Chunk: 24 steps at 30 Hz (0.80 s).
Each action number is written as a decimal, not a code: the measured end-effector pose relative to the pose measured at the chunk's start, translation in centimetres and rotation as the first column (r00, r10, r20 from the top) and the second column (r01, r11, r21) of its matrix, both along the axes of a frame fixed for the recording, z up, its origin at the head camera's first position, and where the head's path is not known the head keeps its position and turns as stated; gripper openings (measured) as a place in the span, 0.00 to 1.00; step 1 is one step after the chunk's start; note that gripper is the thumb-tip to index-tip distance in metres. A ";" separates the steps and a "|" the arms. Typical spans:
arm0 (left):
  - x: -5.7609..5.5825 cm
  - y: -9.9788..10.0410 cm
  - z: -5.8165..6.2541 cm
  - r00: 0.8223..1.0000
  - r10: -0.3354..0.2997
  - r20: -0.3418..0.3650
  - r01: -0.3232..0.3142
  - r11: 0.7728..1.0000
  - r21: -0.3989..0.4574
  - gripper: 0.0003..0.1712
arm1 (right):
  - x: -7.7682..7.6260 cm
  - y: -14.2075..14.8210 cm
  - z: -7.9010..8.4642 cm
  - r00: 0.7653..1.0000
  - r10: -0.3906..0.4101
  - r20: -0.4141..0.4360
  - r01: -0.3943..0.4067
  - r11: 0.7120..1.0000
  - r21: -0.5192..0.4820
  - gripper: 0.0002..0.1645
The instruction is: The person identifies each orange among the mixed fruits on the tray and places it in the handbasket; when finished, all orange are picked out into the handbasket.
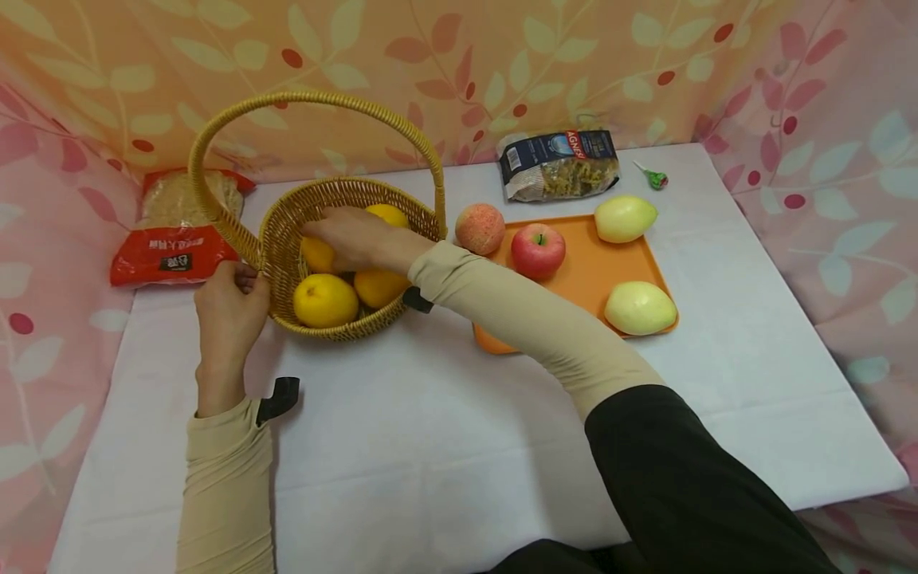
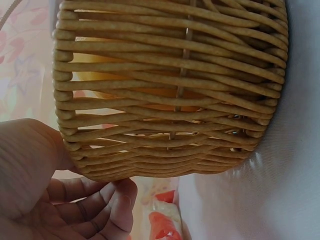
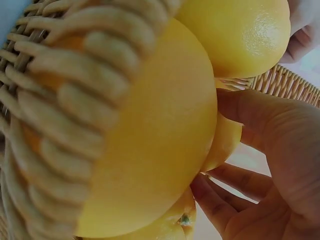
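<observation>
The wicker basket (image 1: 423,227) has a tall arched handle and holds several yellow to orange round fruits. Its near left rim is gripped by my left hand (image 1: 233,307), thumb side at the rim and fingers curled below it. My right hand (image 1: 362,237) reaches down inside the basket. In the right wrist view its thumb and fingers close around a yellow-orange fruit (image 3: 227,142), partly hidden behind a larger-looking fruit (image 3: 155,135). A yellow fruit (image 1: 326,300) lies at the front of the basket, and another fruit (image 1: 387,214) at the back.
Right of the basket is an orange tray (image 1: 581,295) with a red apple (image 1: 538,250), a peach (image 1: 480,229) at its corner and pale oval fruits (image 1: 641,308). Behind lie a pasta bag (image 1: 562,166) and a lollipop (image 1: 654,178). A red bag (image 1: 179,239) lies left.
</observation>
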<state>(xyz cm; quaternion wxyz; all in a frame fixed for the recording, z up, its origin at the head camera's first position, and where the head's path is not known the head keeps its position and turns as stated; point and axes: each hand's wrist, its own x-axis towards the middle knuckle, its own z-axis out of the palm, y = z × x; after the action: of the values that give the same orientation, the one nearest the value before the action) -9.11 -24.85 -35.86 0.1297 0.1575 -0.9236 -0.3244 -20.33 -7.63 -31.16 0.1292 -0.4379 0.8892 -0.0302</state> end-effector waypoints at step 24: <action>0.1 -0.1 0.1 1.000 -0.004 0.010 0.004 1.000 0.018 0.20 | 3.5 5.8 1.6 0.991 0.024 -0.133 -0.054 0.973 -0.223 0.29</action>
<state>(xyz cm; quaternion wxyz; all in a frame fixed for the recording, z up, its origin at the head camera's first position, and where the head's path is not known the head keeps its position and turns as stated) -9.05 -25.00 -35.74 0.1230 0.1583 -0.9217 -0.3322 -16.79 -1.87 -29.61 0.0213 -0.4682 0.8777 -0.1002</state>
